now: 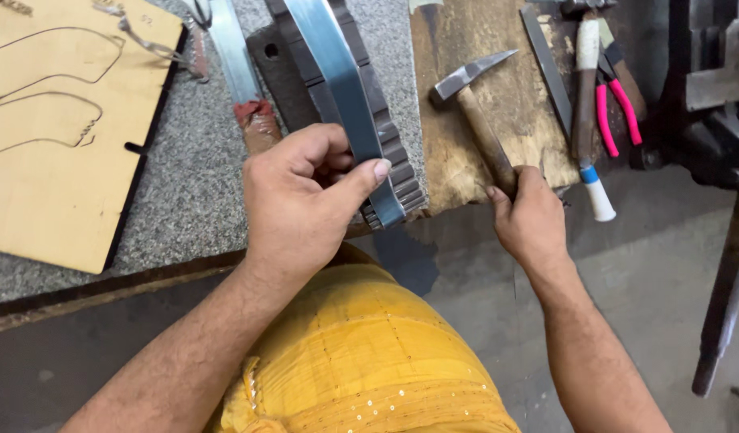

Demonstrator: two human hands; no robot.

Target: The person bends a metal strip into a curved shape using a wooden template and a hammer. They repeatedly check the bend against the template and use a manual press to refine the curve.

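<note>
The long blue-grey steel strip (337, 80) lies on edge along a dark notched metal block (385, 136) on the grey stone-topped bench (185, 184), pinched near its lower end between the thumb and curled fingers of the left hand (301, 200). The right hand (530, 216) is wrapped shut around the wooden handle of a steel-headed hammer (478, 112), which rests on the worn wooden block (506, 88). Pink-handled pliers (614, 112) lie beside it.

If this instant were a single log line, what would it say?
left hand: grips steel strip on notched block | right hand: holds hammer handle | nearby: pink pliers, wooden template
</note>
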